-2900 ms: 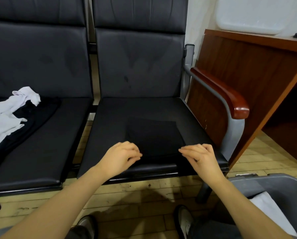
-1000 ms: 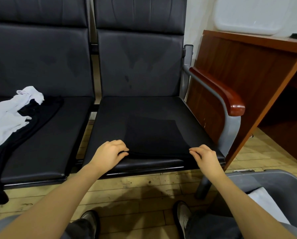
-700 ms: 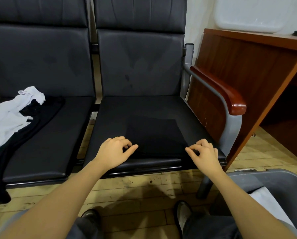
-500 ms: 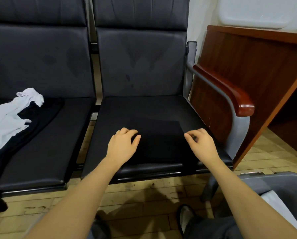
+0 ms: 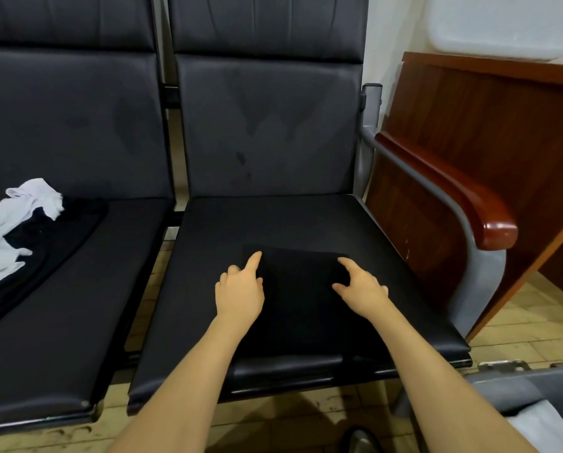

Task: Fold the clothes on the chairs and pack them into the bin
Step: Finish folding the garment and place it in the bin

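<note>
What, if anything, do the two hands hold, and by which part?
Nothing is held. The left hand and right hand rest on the far corners of the folded black cloth.

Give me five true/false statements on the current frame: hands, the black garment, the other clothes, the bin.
1. The folded black garment lies on the right chair seat. True.
2. The left hand grips the wooden armrest. False: it rests at the garment's left edge, index finger extended.
3. The right hand touches the garment's right part. True.
4. White clothing lies on the floor. False: it is on the left chair seat, over black clothing.
5. The grey bin sits on the desk. False: it is at the lower right, by the right chair.
</note>
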The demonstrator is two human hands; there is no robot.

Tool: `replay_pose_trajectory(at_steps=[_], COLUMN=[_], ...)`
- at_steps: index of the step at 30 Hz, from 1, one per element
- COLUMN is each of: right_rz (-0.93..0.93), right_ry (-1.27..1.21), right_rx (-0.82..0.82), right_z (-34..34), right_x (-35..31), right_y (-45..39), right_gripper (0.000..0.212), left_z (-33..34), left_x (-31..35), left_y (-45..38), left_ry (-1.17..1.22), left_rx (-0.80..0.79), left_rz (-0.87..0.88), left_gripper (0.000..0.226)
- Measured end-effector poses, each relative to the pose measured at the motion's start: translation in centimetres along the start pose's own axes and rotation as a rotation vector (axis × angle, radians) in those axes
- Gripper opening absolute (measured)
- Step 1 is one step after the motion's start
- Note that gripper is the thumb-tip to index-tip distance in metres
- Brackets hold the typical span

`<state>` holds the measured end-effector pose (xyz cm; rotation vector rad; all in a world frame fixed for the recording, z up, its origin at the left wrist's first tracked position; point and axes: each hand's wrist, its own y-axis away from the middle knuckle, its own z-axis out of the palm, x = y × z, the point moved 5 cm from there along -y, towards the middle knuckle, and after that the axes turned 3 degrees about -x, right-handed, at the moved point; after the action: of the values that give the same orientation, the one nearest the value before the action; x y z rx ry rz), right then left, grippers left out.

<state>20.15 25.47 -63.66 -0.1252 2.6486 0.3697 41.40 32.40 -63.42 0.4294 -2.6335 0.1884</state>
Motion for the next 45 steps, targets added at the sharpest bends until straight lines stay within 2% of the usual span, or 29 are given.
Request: replay_pose_trajectory(at_steps=[3,7,15,20,25,33,37,41,45], right_rz=[-0.123,-0.273,-0.434,-0.476,-0.434,-0.169,-0.007,0.143,0.327], right_ry=[-0.094,-0.245,-0.303,-0.253,-0.241,-0.272,-0.265,-0.329,-0.339], right_rx=[-0.005,0.175,0.479,0.629,0.779,0.938,0.886,0.825,0.761], right_z=[0.0,-1.4,-5.9,-10.9,-14.6,-17.8,-16.7,-13.6,-8.7], right_x=[-0.3,-0.9,-1.9,-1.6,2.7,19.3,28.4,36.4,42.5], right_y=[1.0,3.8,10.8,15.1,18.2,22.4,24.1,25.8,26.6], right_gripper=[0.054,0.041,0.031,0.030,0.030,0.031,0.032,0.032,0.034], left_z=[-0.5,-2.8,-8.4,-11.2,-11.1,-0.8,7.3,15.8,24.1], left_x=[0.3,0.6,4.1,8.0,14.3,28.2,34.4,38.4,39.9], left_y=[0.8,2.1,6.0,7.1,8.1,10.8,13.3,16.0,17.9], left_ry=[0.218,0.465,0.545,0.539,0.537,0.504,0.477,0.432,0.222], left_rx=[-0.026,0.046,0.213,0.236,0.194,0.035,-0.096,-0.303,-0.461], left_rz=[0.062,0.099,0.316,0.461,0.623,0.833,0.937,0.946,0.953], left_gripper=[0.049,0.042,0.030,0.030,0.030,0.030,0.031,0.031,0.036])
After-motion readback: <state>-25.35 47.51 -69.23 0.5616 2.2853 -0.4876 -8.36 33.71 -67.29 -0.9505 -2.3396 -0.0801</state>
